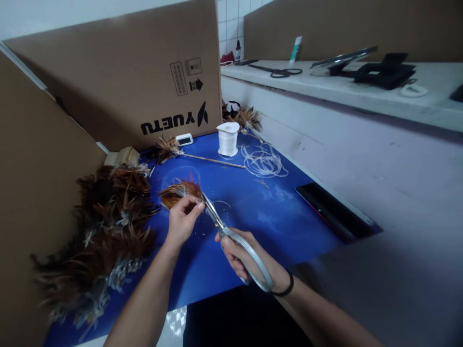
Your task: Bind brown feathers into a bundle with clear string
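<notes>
Hands clamped: left hand (183, 219) pinches feather bundle (178, 192), right hand (246, 258) grips scissors (231, 238) over blue mat (253, 202).

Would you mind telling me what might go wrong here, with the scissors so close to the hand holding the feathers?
1. The silver metal scissors in the right hand have their blades right beside the left hand's fingertips, so a nick seems possible.
2. The small brown feather bundle is pinched only at its end; it may slip or be cut unevenly.
3. Trimmings could scatter over the blue table mat toward the loose white cord.
</notes>
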`<state>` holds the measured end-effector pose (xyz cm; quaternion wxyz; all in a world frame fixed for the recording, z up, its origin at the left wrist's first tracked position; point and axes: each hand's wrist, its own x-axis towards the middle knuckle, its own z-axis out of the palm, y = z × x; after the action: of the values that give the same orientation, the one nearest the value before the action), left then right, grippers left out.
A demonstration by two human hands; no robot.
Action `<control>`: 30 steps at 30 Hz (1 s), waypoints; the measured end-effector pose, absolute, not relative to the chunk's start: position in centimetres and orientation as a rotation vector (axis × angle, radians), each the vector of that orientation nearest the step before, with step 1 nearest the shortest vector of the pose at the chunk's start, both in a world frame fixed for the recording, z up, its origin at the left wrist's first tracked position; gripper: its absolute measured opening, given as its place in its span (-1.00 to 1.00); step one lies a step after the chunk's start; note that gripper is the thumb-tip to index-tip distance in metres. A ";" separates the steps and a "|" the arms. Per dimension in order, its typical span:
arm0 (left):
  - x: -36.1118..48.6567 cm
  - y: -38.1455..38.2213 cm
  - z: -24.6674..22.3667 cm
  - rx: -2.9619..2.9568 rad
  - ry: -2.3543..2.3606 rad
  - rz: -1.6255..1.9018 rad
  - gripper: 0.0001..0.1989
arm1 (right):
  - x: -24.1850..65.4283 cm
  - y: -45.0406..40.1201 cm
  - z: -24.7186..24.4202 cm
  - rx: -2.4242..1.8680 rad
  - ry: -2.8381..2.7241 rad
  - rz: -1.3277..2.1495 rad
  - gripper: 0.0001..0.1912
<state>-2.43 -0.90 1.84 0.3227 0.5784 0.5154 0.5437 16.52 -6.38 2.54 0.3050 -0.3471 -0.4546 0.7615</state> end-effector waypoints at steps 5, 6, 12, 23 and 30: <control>-2.5 -0.9 1.7 1.505 1.326 1.412 -0.86 | 16.8 -6.3 2.9 -0.938 -1.225 2.022 -0.59; -2.4 -0.9 1.8 1.490 1.317 1.411 -0.86 | 16.9 -6.3 3.0 -0.938 -1.228 2.025 -0.59; -2.1 -0.7 2.1 1.344 1.211 1.436 -0.84 | 18.7 -5.7 4.4 -1.108 -1.514 1.800 -0.64; -2.6 0.1 1.8 1.195 1.301 1.449 -0.77 | 23.4 -2.4 2.3 -1.927 -2.208 0.125 -0.56; -3.8 -0.8 6.6 1.248 1.322 1.684 -0.81 | 24.9 -2.0 1.7 -1.945 -2.307 -0.060 -0.58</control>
<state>-3.79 -0.83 6.58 0.3255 0.4763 0.5044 0.6425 24.90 -2.03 1.72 0.0618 -0.6433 -0.7629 -0.0198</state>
